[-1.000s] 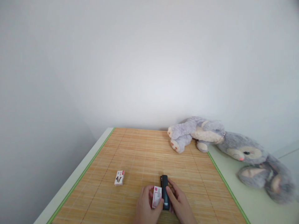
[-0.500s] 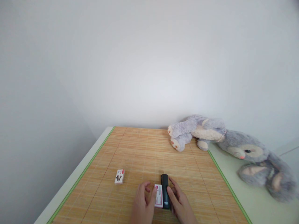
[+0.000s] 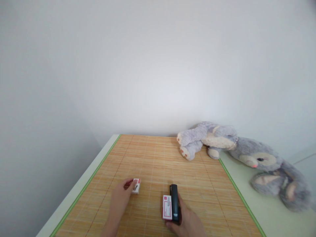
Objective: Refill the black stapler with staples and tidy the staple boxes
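A small white box with red marks and a dark picture of a stapler lies at the left of the mat. My left hand grips its left side, with the thumb on top and the fingers partly hidden. Nearer the front, a black stapler lies lengthwise. Against its left side stands a white box with a red border. My right hand curls round the stapler's right side, its thumb at the near end by the bordered box; some of its fingers are hidden.
A bamboo mat with green edging covers the pale table. Across the far right corner lies a grey plush rabbit, its head and ears beyond the mat. A white wall rises behind the table.
My left hand has left the bordered box, moved left and taken hold of the small box, which has shifted right. My right thumb has gone from the stapler's top to its near end.
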Action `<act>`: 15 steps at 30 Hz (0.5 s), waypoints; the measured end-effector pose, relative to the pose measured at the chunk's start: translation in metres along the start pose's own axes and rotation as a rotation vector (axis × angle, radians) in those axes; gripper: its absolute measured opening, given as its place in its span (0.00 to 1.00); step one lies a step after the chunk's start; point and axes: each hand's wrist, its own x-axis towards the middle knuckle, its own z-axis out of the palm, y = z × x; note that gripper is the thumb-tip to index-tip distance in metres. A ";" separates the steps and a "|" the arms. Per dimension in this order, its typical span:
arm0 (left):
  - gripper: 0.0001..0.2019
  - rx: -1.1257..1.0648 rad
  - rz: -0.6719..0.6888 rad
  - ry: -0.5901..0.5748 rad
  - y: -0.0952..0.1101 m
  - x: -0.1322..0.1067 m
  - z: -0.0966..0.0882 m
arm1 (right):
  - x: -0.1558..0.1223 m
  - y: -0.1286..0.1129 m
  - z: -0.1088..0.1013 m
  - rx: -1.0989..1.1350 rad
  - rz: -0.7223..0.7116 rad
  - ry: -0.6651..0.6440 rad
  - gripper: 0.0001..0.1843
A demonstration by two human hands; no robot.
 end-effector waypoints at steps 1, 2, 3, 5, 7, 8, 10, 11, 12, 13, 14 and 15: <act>0.26 -0.019 0.019 -0.047 0.005 0.000 0.014 | 0.001 -0.001 -0.002 -0.005 -0.003 -0.020 0.51; 0.26 -0.038 0.039 -0.083 0.011 0.000 0.029 | 0.002 -0.002 -0.004 -0.007 -0.005 -0.037 0.51; 0.26 -0.054 0.063 -0.119 0.018 -0.001 0.044 | 0.003 -0.004 -0.006 -0.007 -0.006 -0.045 0.51; 0.26 -0.076 0.105 -0.166 0.031 -0.004 0.073 | 0.002 -0.009 -0.011 -0.014 -0.006 -0.049 0.52; 0.25 -0.087 0.138 -0.195 0.041 -0.008 0.094 | 0.001 -0.017 -0.015 -0.053 -0.010 -0.074 0.54; 0.24 -0.090 0.152 -0.205 0.045 -0.010 0.101 | 0.000 -0.021 -0.017 -0.086 -0.014 -0.092 0.55; 0.22 -0.092 0.174 -0.219 0.050 -0.015 0.110 | -0.003 -0.030 -0.021 -0.157 -0.018 -0.125 0.55; 0.22 -0.092 0.180 -0.223 0.051 -0.017 0.112 | -0.003 -0.034 -0.023 -0.185 -0.019 -0.137 0.55; 0.21 -0.092 0.184 -0.227 0.052 -0.020 0.114 | -0.004 -0.038 -0.025 -0.205 -0.019 -0.144 0.54; 0.21 -0.093 0.184 -0.229 0.052 -0.023 0.115 | -0.005 -0.040 -0.027 -0.216 -0.020 -0.147 0.53; 0.20 -0.095 0.182 -0.229 0.052 -0.026 0.116 | -0.005 -0.043 -0.028 -0.223 -0.021 -0.148 0.53; 0.20 -0.095 0.179 -0.226 0.052 -0.028 0.117 | -0.005 -0.044 -0.029 -0.227 -0.024 -0.147 0.52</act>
